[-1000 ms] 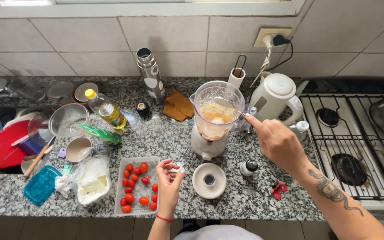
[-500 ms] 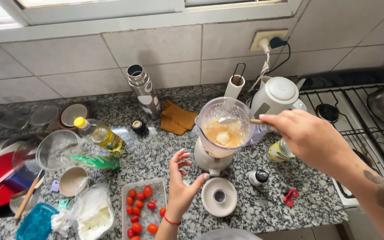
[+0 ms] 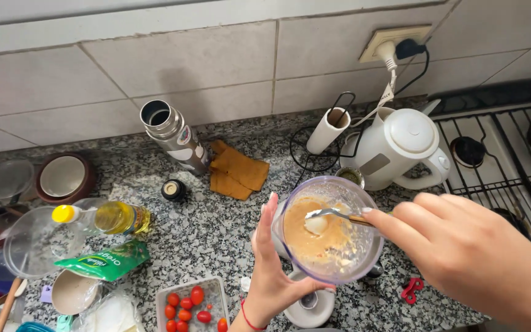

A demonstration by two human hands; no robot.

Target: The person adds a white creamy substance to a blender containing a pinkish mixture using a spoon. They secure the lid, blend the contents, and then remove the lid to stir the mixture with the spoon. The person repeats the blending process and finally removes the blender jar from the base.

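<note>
A clear blender jar (image 3: 330, 230) with an orange-beige mix inside stands on the granite counter (image 3: 216, 227). My left hand (image 3: 271, 264) is wrapped around the jar's left side, fingers pointing up. My right hand (image 3: 462, 252) comes in from the right and grips a metal spoon (image 3: 333, 215) by its wooden handle. The spoon's bowl dips into the mix, beside a pale lump. The blender lid (image 3: 308, 307) lies upside down on the counter just below the jar.
A white electric kettle (image 3: 401, 147) stands right behind the jar, a steel thermos (image 3: 173, 135) at back left. An oil bottle (image 3: 109, 218), a green packet (image 3: 102, 261), bowls and a tomato tray (image 3: 192, 304) fill the left. Gas hob (image 3: 499, 160) at right.
The view has moved in close over the jar. My left hand has risen from the counter and taken hold of the jar's side. My right hand has brought the spoon down into the mix.
</note>
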